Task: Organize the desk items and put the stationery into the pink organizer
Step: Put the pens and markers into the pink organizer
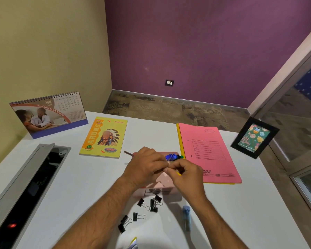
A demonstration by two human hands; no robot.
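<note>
We see two bare hands meeting over the middle of the white table [241, 212]. The left hand [144, 164] has its fingers curled, and a thin dark pencil [128, 153] pokes out of its far side. The right hand [184, 174] has its fingertips pressed together against the left hand's fingertips. They seem to pinch something small and shiny between them, but it is too tiny and blurry for us to tell what it is. A bit of yellow shows under the right hand.

The pink organizer [162, 184] sits right under the hands, mostly hidden by them. Some blue and green things [173, 156] stick up at its far end.

Black binder clips [151, 203] lie on the table just in front of the organizer, toward the near edge. A blue tube [186, 219] lies near them, on the right.

At the far left corner stands a desk calendar [48, 115]. Beside it lies a yellow notebook [104, 136]. A pink folder [207, 152] lies near the far right side, just beside the organizer. A black picture frame [254, 137] stands at the right edge. A grey cable hatch [28, 184] is open along the left edge.
</note>
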